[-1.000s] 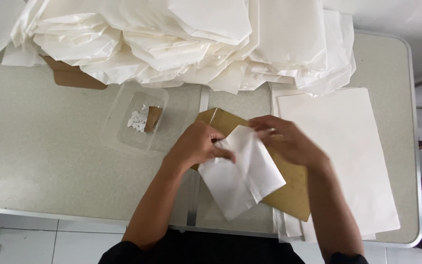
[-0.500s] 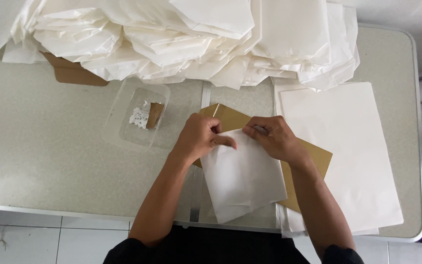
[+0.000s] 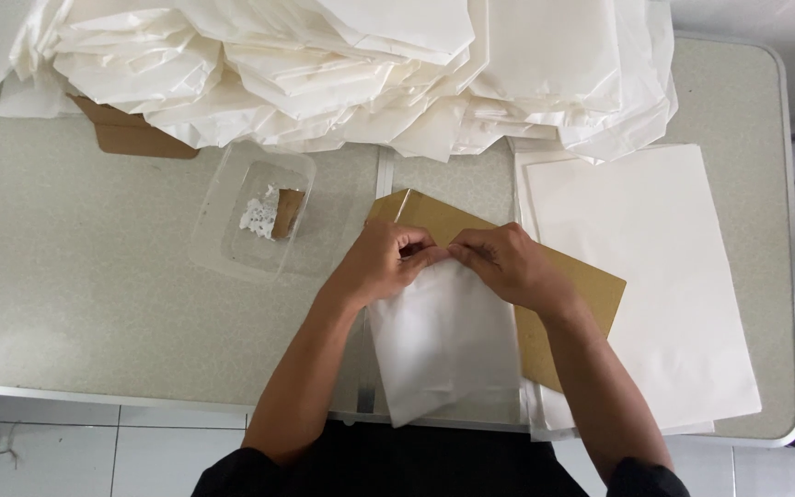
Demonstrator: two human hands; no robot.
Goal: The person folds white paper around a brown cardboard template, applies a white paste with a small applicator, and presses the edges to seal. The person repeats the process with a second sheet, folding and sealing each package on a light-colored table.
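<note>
Since a moment ago the white sheet [image 3: 443, 345] has been squared flat over the cardboard [image 3: 563, 304], left hand [image 3: 384, 262] and right hand [image 3: 508, 267] pinching its top edge.

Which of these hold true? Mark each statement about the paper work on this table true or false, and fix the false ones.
1. Both hands pinch the top edge of a white paper bag. True: left hand and right hand meet at the top of the white paper bag.
2. The bag lies on a red cloth. False: it lies on a brown cardboard sheet.
3. A clear plastic tray sits to the left of the hands. True.
4. The far side of the table is bare. False: a heap of white paper bags covers it.
</note>
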